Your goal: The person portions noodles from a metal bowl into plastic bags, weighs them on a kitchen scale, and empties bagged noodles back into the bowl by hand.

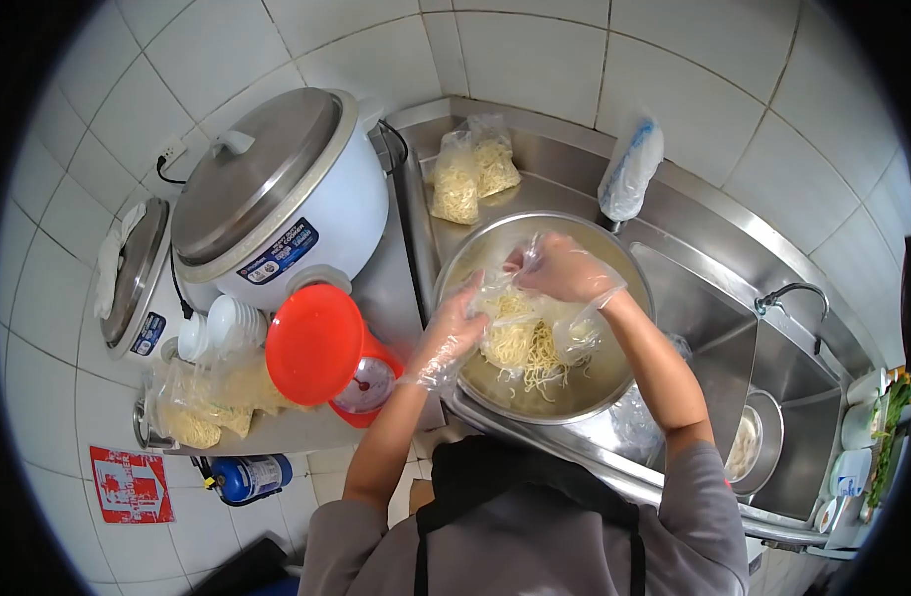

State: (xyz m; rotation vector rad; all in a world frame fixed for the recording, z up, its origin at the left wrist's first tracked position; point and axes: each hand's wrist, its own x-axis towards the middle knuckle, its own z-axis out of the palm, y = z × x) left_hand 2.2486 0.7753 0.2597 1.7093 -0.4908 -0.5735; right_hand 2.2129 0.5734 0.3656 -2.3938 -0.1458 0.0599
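Note:
Over a wide steel bowl (614, 397), both my hands wear clear plastic gloves. My left hand (457, 326) is closed on the left side of a clear plastic bag (497, 290) of noodles. From above, my right hand (567, 270) grips the same bag, its fingers bent near the top. Pale yellow noodles (515, 343) show at the lower part of the bag, and loose strands hang down into the bowl. Glove plastic and bag overlap, so their edges are hard to tell apart.
Two bags of noodles (457, 189) lie behind the bowl. To the left stand a red scale (316, 343), a large rice cooker (326, 219), and more noodle bags (192, 422). Right are sink basins (689, 298), a faucet (793, 293) and a steel bowl (770, 442).

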